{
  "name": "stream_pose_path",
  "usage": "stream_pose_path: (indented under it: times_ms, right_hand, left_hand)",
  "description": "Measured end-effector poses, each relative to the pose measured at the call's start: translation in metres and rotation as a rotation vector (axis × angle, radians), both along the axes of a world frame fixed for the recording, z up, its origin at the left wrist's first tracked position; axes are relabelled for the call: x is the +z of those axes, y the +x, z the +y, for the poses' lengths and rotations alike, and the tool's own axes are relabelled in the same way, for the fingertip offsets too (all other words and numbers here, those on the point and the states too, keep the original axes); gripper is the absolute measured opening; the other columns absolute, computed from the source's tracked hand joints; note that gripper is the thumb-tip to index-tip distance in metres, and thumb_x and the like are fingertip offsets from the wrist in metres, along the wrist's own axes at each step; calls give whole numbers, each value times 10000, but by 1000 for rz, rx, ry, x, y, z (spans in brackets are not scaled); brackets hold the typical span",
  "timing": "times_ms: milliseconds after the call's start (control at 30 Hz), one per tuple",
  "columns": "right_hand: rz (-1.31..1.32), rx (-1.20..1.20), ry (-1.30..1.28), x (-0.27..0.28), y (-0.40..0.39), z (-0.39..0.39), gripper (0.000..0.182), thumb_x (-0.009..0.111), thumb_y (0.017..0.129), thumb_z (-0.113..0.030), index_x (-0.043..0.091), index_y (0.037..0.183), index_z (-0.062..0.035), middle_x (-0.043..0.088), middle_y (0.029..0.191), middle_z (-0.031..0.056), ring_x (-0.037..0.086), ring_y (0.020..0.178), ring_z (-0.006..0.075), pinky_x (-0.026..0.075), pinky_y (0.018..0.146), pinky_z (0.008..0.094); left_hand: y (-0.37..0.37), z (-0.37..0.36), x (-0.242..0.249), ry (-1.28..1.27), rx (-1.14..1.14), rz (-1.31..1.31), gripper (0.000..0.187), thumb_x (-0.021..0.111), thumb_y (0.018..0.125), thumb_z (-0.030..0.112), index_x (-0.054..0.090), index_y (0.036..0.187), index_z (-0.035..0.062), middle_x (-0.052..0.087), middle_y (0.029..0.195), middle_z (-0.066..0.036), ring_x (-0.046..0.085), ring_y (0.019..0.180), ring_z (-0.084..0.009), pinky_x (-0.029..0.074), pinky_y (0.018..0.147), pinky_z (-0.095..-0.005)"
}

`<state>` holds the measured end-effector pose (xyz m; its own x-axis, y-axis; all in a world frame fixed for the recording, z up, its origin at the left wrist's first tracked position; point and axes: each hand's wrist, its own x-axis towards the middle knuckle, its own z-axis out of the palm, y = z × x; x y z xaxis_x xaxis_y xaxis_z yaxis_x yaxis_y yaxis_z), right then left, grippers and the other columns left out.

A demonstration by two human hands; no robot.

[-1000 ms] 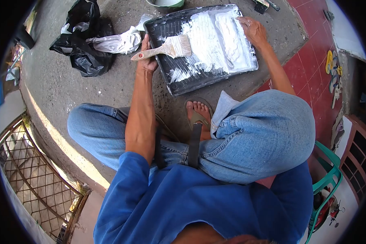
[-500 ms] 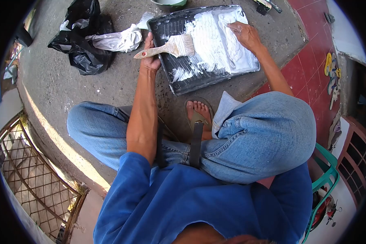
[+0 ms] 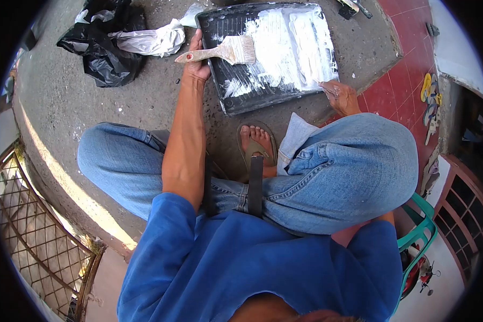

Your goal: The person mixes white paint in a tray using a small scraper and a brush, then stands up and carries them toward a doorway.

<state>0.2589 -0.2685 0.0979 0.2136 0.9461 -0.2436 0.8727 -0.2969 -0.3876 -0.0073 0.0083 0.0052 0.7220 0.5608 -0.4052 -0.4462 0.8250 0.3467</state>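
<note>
A black ribbed paint tray [image 3: 236,102] lies tilted in front of me, with thick white paint [image 3: 276,45] over its middle and right part. My left hand [image 3: 197,67] grips the tray's left edge, thumb along the rim and the other fingers hidden below. Across that edge rests a wide paintbrush [image 3: 228,51], its wooden handle over my left hand and its bristles toward the paint. My right hand [image 3: 342,97] is at the tray's near right corner, fingers curled together with white smears on them. Whatever those fingers pinch, if anything, cannot be made out.
Left of the tray lie a black plastic bag [image 3: 110,61] and a crumpled white cloth [image 3: 158,40]. Another paint-marked brush [image 3: 348,9] is at the top right. Sandals [image 3: 429,99] lie on the red tiles; a green chair [image 3: 421,228] stands at my right.
My right hand has moved from the far right part of the paint down toward me, to the near corner. My left hand still holds the tray, and the brush stays across its edge.
</note>
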Motion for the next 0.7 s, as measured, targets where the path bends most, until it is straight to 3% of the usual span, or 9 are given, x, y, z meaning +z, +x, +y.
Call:
stream_pose_path:
  times_ms: [133,333,433,533,700]
  right_hand:
    - [43,-190,56,5,-9,7,193,548,828,-57,639,997,-54,650,943,127,630,817,283,494,732,345]
    - [-77,-230,2,-13,11,9,200,547,845,-151,633,999,-55,644,955,160,629,857,312,485,763,378]
    - [-143,-313,107,-8,8,11,206,539,846,-158,635,999,-60,644,954,166,624,866,326,483,768,379]
    - [-153,-245,11,-19,-5,4,201,545,838,-145,639,993,-59,645,954,165,622,864,335,482,770,382]
    - [-42,-294,166,-9,-1,17,214,539,844,-150,649,1009,-70,639,1028,139,614,916,322,477,811,364]
  left_hand:
    - [1,-1,-4,4,24,32,501,498,882,437,528,1204,53,592,1154,-111,569,1051,-251,430,945,-395]
    - [2,-2,-1,30,30,48,504,496,883,434,523,1210,50,587,1164,-108,562,1060,-248,422,955,-393]
    - [-1,-4,-5,30,28,52,487,509,878,429,535,1190,56,598,1144,-101,575,1035,-239,435,938,-387]
    - [1,-1,-4,11,10,-6,455,542,865,424,565,1145,66,625,1096,-92,605,983,-222,467,898,-378]
    - [-3,-4,-3,-33,19,31,484,533,871,419,532,1193,58,598,1142,-102,577,1033,-244,438,936,-396]
